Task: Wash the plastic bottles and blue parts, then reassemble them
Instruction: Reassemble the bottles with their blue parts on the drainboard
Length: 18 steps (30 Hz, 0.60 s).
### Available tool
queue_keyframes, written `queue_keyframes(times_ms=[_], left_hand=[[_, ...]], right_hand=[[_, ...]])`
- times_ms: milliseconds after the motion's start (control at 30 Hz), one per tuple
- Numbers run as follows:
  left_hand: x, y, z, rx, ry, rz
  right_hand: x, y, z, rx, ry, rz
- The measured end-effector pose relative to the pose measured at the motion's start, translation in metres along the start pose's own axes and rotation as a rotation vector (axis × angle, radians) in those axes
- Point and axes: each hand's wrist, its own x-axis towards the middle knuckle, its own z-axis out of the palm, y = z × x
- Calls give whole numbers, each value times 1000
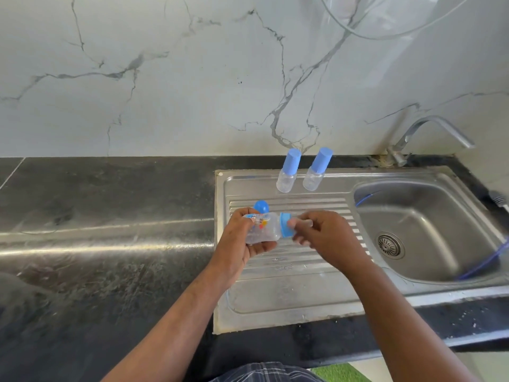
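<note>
- Clear plastic with a bright cartoon print: the printed bottle [261, 230] lies on its side above the ribbed drainboard [275, 299], neck pointing to 3 o'clock
- I see the left hand [239, 244] wrapped around the bottle's body from below, fingers curled over it in a firm hold
- The blue ring [286, 225] sits on the bottle's neck; the right hand [327, 238] reaches in from 3 o'clock, thumb and fingers closed around the ring, though its fingertips are blurred
- A blue dome cap [261, 206] shows just past the left hand's knuckles, at 12 o'clock of them
- At about 1 o'clock from the held bottle, the first capped bottle [287, 173] and the second capped bottle [316, 172] stand side by side near the sink's back rim, just apart
- The basin [429, 210] lies at 3 o'clock of my hands, its drain strainer [390, 245] in the floor
- The tap [429, 130] rises at 2 o'clock behind the basin
- The black counter [110, 216] stretches away to 9 o'clock
</note>
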Motion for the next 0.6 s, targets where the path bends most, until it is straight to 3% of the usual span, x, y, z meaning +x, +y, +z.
queue_keyframes(times_ms=[67,100,167,300,400,467,533,600], left_hand=[[1,1,0,-4,-3,-6],[2,2,0,-9,1,-8],[4,3,-1,-21,10,-9],[6,1,2,6,17,-12],[5,-2,4,38,-3,-10],[3,-4,4,53,-14,-10],[3,-4,4,39,-10,-8],[3,-3,3,28,-4,-8]], right_hand=[[1,-4,-5,182,51,223],[1,-3,-7,275,83,227],[1,1,-12,291,83,39],[0,12,-4,47,-51,-155],[2,-2,3,-32,11,36],[1,-5,1,111,60,223],[2,0,-3,272,95,130],[-1,6,-7,213,-13,-36]])
